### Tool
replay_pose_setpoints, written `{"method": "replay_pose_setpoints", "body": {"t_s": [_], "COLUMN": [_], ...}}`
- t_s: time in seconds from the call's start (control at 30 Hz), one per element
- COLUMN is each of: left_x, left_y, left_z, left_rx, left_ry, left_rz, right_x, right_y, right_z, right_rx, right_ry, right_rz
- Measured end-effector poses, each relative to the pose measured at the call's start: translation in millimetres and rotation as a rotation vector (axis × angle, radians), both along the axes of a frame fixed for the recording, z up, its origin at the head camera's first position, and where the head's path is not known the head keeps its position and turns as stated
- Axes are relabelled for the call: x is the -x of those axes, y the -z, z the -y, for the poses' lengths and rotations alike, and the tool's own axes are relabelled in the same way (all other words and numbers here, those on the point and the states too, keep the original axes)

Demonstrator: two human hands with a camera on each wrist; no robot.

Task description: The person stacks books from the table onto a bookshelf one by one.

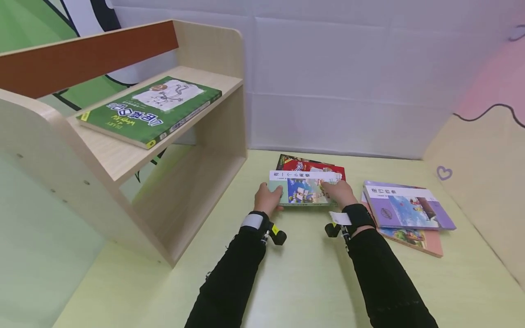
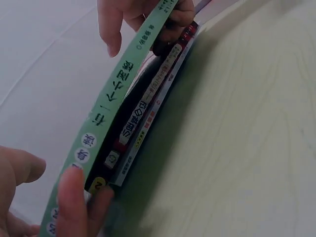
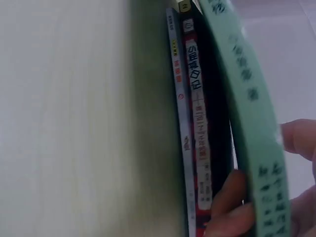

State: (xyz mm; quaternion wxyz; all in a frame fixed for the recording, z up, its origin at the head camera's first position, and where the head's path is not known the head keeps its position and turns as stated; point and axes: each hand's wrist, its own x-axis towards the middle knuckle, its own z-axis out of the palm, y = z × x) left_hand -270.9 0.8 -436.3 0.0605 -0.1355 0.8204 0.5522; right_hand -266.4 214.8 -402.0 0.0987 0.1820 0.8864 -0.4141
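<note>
Arms out front, left hand [image 1: 267, 200] and right hand [image 1: 340, 193] have the green book [image 1: 305, 190] pinched by its ends, thumbs on top, fingers [image 2: 72, 210] below, over a red book [image 1: 337, 170] near the worktop's [image 1: 305, 273] far edge.

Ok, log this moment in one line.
left hand: pinches pale green book, left end | right hand: pinches its right end | underneath: red book | shelf: dark green book | table, right: purple book

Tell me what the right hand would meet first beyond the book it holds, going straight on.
Probably the red book, just past the green-spined book the right hand holds; depth is unclear, so the hand might pass above it.
</note>
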Motion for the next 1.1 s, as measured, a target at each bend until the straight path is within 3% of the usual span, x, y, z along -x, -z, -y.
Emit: {"method": "replay_pose_setpoints", "body": {"t_s": [0.13,0.37,0.63,0.9,1.1], "left_x": [-3.3,-4.4,-4.4,-18.3,-29.7], "left_y": [-2.0,-3.9,6.4,3.6,-1.0], "left_z": [3.7,13.8,26.0,50.5,73.4], "left_rx": [0.026,0.031,-0.107,-0.069,-0.098], "left_ry": [-0.005,0.018,0.038,-0.051,-0.115], "left_rz": [0.015,0.034,0.092,-0.026,-0.127], "right_x": [-4.7,-11.1,-15.0,-10.5,-6.3], "right_y": [1.4,4.7,10.9,17.4,13.7], "right_z": [0,-1,9,36,61], "right_rx": [0.03,0.06,0.138,0.233,0.273], "right_ry": [-0.026,-0.085,-0.087,-0.111,-0.135], "right_rz": [0.052,0.041,-0.01,-0.116,-0.167]}}
